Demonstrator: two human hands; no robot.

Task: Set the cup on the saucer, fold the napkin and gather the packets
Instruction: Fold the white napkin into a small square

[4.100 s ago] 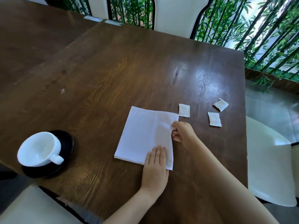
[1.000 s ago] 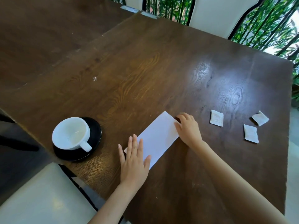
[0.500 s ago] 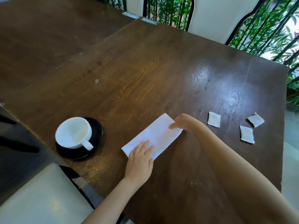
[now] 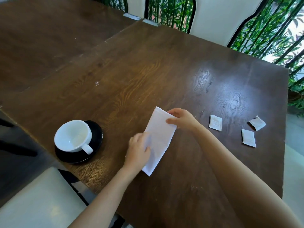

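Head view, fold risk: the white cloth napkin folded into a long strip (image 4: 159, 139) may spring open or skew if either grip slips
Head view, cup risk: the white ceramic cup (image 4: 73, 136) sits off-centre on the black round saucer (image 4: 96, 137) near the dark wooden table (image 4: 131, 71) edge; a nudge could tip it
Left hand (image 4: 139, 149): blurred, fingers closed on the strip's near half
Right hand (image 4: 180, 118): pinches the far end
Three small white paper packets (image 4: 215, 122): scattered, well apart from the napkin

A dark wooden worktop (image 4: 131, 76) spreads beyond the fingers; green bamboo (image 4: 266, 30) stands behind it, a pale chair seat (image 4: 41, 199) nearer.
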